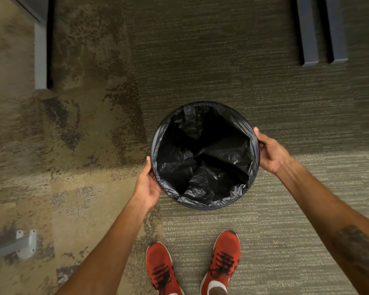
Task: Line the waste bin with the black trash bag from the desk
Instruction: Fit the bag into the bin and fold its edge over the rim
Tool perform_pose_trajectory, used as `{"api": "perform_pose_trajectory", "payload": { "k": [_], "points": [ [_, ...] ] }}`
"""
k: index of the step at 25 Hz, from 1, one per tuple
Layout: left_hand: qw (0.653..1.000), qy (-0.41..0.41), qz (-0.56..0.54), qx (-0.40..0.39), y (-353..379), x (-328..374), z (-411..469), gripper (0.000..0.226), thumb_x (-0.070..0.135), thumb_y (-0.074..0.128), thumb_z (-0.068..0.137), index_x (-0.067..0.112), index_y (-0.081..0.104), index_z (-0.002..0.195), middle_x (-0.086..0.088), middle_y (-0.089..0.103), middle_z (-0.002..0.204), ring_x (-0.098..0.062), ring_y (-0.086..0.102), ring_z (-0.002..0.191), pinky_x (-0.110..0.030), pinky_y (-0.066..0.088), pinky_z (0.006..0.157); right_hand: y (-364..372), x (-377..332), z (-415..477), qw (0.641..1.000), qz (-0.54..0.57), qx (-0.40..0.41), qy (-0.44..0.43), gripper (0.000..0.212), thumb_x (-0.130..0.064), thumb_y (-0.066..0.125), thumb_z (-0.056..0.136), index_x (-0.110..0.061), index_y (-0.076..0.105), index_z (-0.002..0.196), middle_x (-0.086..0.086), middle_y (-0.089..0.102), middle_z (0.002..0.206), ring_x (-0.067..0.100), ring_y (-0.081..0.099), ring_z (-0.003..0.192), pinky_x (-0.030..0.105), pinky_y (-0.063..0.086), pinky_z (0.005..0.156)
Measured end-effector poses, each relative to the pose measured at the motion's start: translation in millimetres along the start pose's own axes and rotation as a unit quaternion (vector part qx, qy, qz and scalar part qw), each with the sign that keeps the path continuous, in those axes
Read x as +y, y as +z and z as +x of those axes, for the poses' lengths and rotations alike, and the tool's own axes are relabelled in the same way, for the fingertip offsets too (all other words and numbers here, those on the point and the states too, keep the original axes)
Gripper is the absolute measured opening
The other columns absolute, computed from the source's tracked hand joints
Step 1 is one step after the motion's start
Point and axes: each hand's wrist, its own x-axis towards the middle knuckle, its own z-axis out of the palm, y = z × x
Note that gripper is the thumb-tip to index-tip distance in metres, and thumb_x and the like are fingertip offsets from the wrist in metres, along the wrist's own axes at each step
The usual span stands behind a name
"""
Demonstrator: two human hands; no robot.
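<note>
Nearly done: the black trash bag (202, 158) sits inside the waste bin (153, 143) on the carpet (222, 71), its mouth folded over the rim almost all the way round.

Only a short stretch of grey rim on the left looks uncovered, so a last tuck there seems to be what remains. Left hand (147, 184) and right hand (270, 151) each cup the rim from outside, thumbs on the plastic; the fingers are hidden behind the bin wall, so I cannot tell how tightly they close. No desk top shows, and the bag's bottom is lost in shadow.
</note>
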Motion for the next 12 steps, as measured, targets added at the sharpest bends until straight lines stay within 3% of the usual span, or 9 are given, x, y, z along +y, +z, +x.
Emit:
{"api": "perform_pose_trajectory", "payload": {
  "k": [2, 5, 7, 9, 12],
  "points": [
    [1.0, -0.007, 0.0, 0.005, 1.4, -0.7, 1.0, 0.051, 0.038, 0.053, 0.101, 0.007, 0.054, 0.142, -0.018, 0.064, 0.137, -0.035, 0.061, 0.127, -0.06, 0.039, 0.113, 0.4, 1.0, 3.2, 1.0, -0.011, 0.006, 0.005, 0.023, -0.023, 0.07, 0.09, -0.007, 0.07, 0.107, 0.01, 0.075, 0.105, 0.019, 0.075, 0.091, 0.037, 0.063, 0.084],
    [0.999, -0.012, 0.024, 0.02, 7.3, -0.6, 4.9, 0.036, 0.029, 0.049, 0.104, 0.008, 0.062, 0.13, -0.019, 0.066, 0.134, -0.033, 0.064, 0.122, -0.056, 0.045, 0.109, 1.3, 0.0, 9.1, 0.999, -0.032, 0.011, 0.006, 0.022, -0.025, 0.068, 0.092, -0.006, 0.07, 0.104, 0.009, 0.078, 0.089, 0.019, 0.077, 0.078, 0.034, 0.064, 0.068],
    [0.999, -0.011, 0.04, 0.034, 10.1, -2.7, 9.0, 0.029, 0.024, 0.046, 0.105, 0.009, 0.068, 0.117, -0.018, 0.069, 0.129, -0.031, 0.067, 0.116, -0.052, 0.052, 0.101, 3.7, -0.9, 12.1, 0.999, -0.049, 0.012, 0.006, 0.022, -0.022, 0.061, 0.098, -0.003, 0.069, 0.105, 0.012, 0.078, 0.088, 0.02, 0.077, 0.075, 0.034, 0.064, 0.065],
    [0.998, -0.003, 0.052, 0.042, 9.6, -3.9, 11.0, 0.03, 0.022, 0.043, 0.106, 0.008, 0.066, 0.117, -0.017, 0.069, 0.127, -0.031, 0.066, 0.117, -0.049, 0.054, 0.096, 7.1, 0.2, 13.7, 0.998, -0.061, 0.008, 0.022, 0.022, -0.017, 0.054, 0.104, -0.001, 0.068, 0.105, 0.015, 0.075, 0.09, 0.023, 0.076, 0.073, 0.036, 0.065, 0.064],
    [0.997, 0.002, 0.067, 0.031, 4.8, -3.4, 12.2, 0.028, 0.02, 0.041, 0.106, 0.007, 0.064, 0.117, -0.018, 0.067, 0.129, -0.036, 0.059, 0.128, -0.053, 0.05, 0.103, 8.8, -1.8, 16.7, 0.995, -0.088, 0.015, 0.037, 0.024, -0.008, 0.046, 0.106, -0.001, 0.067, 0.097, 0.015, 0.071, 0.086, 0.023, 0.071, 0.07, 0.037, 0.065, 0.062]
  ]
}}
